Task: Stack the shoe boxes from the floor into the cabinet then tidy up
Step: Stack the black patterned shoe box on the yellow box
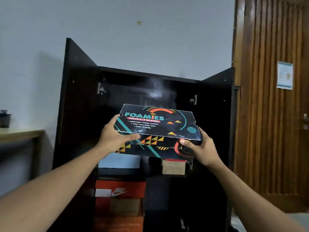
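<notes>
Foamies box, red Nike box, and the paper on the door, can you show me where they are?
Foamies box [155, 121]: head view, lid top, by the printed name.
Red Nike box [133, 186]: head view, front face, by the swoosh.
Paper on the door [284, 75]: head view, middle of the sheet.

Colours around a black cabinet [80, 97]

Foamies box [157, 131]: black with teal stripes, orange-yellow triangles, red arc. Below it, a red-orange box [120, 190] with a white label; wall [117, 30] pale grey-blue.
</notes>
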A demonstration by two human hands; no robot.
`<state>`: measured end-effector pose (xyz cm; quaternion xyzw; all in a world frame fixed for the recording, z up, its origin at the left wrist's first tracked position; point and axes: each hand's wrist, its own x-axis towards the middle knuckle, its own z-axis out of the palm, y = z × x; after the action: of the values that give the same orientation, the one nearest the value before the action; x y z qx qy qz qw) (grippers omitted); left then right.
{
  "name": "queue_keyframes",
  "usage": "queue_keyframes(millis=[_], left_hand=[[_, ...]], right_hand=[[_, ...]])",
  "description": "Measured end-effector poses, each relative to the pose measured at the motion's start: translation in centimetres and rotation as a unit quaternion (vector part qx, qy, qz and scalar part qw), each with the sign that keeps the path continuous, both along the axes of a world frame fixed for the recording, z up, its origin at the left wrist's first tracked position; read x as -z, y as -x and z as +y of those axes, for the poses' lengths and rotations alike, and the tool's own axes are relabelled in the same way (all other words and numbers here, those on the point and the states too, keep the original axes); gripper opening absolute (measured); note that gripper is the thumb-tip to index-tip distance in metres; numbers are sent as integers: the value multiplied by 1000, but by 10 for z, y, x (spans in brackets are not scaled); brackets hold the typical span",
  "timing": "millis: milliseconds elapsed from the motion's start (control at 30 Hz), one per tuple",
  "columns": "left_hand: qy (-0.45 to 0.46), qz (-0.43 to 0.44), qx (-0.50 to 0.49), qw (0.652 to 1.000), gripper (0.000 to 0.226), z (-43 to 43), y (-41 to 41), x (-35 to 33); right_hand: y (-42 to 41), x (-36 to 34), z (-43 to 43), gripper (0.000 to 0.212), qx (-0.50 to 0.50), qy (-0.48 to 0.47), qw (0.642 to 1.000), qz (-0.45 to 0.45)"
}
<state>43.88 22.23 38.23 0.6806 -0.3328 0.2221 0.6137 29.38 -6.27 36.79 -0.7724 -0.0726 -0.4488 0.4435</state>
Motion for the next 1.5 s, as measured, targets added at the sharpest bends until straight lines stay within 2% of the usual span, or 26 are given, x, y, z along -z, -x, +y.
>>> queue_keyframes(millis=[100, 267, 367, 433, 500, 600, 667, 733, 800, 900, 1000, 1133, 1233, 1367, 1500], left_hand=[[-10, 7, -25, 1000, 98, 8, -38, -14], [-9, 6, -64, 998, 98, 13, -96, -48], [-12, 43, -124, 991, 127, 14, -138, -51], [-5, 56, -145, 988, 130, 14, -170, -44], [11, 52, -156, 986, 112, 10, -191, -36], [41, 41, -174, 983, 82, 3, -216, -23], [48, 32, -197, 979, 73, -3, -238, -13], [63, 31, -224, 972, 71, -11, -259, -6], [94, 41, -262, 960, 72, -19, -279, 2], [127, 34, -300, 945, 63, -30, -302, 15], [55, 35, -297, 953, 56, -39, -322, 31], [-89, 48, -308, 946, 66, -46, -348, 54], [-178, 45, -292, 938, 73, -48, -364, 65], [-227, 50, -281, 931, 78, -49, -387, 70], [-295, 91, -273, 911, 94, -48, -415, 79]], right_hand=[[-46, -8, 12, 49, 12, -17, 1000, -17], [-122, -27, 23, 49, 18, -59, 996, -61], [-172, -36, 24, 49, -8, -79, 995, -64], [-207, -36, 20, 63, -23, -86, 994, -57], [-238, -32, 17, 72, -18, -94, 994, -47], [-281, -23, 10, 65, 11, -78, 996, -42], [-308, -19, 9, 71, 40, -56, 996, -50], [-334, -16, 9, 74, 53, -76, 994, -65], [-358, -13, 8, 61, 54, -116, 988, -87], [-396, 2, 1, 37, 65, -139, 985, -80], [-421, 24, -7, 31, 58, -99, 993, -25], [-438, 49, -13, 54, -4, -41, 998, 41], [-456, 61, -16, 62, 12, 42, 996, 77], [-481, 68, -20, 75, 22, 78, 989, 123], [-503, 64, -26, 87, 20, 108, 980, 167]])
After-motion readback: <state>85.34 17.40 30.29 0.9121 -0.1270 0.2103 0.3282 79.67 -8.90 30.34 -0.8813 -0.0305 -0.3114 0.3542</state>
